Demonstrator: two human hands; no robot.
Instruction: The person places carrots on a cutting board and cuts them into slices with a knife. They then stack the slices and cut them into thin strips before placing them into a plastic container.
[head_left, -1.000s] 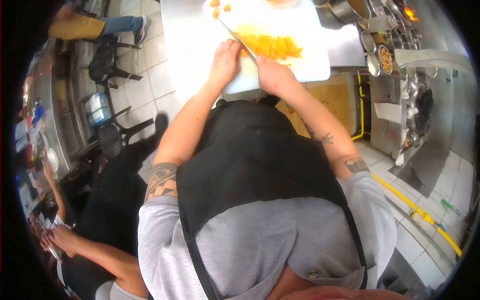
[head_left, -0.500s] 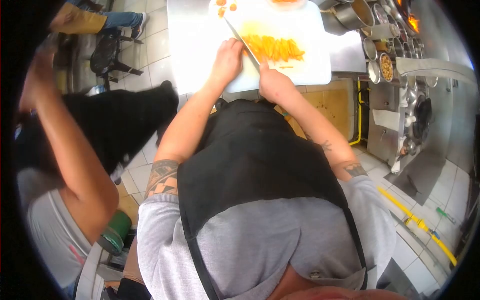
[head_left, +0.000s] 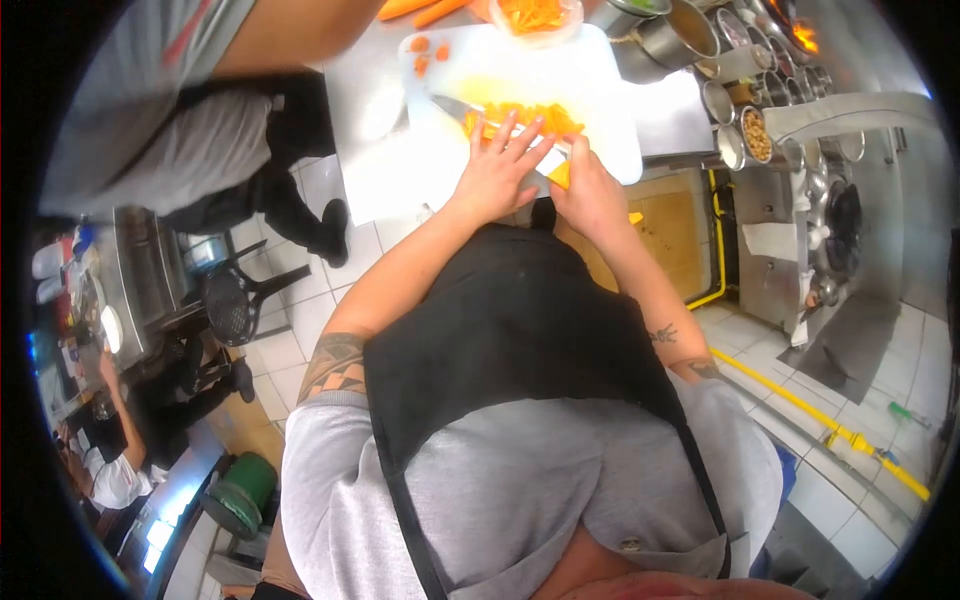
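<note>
Row of round steel containers [head_left: 742,120] right of the counter, one holding tan nuts [head_left: 757,137]. Yellow pipe [head_left: 820,420] across white tiled floor. Black plastic chair [head_left: 232,300] at left. Green bucket [head_left: 243,492] bottom left. Co-worker in grey shirt [head_left: 160,110] standing upper left.

Cutting board [head_left: 590,75]: white. Carrot sticks [head_left: 520,118]: orange. Apron [head_left: 510,330]: black. Shirt [head_left: 520,500]: grey. Pipe [head_left: 830,425], far right: yellow. Forearm tattoo [head_left: 330,362]: black geometric patt.
</note>
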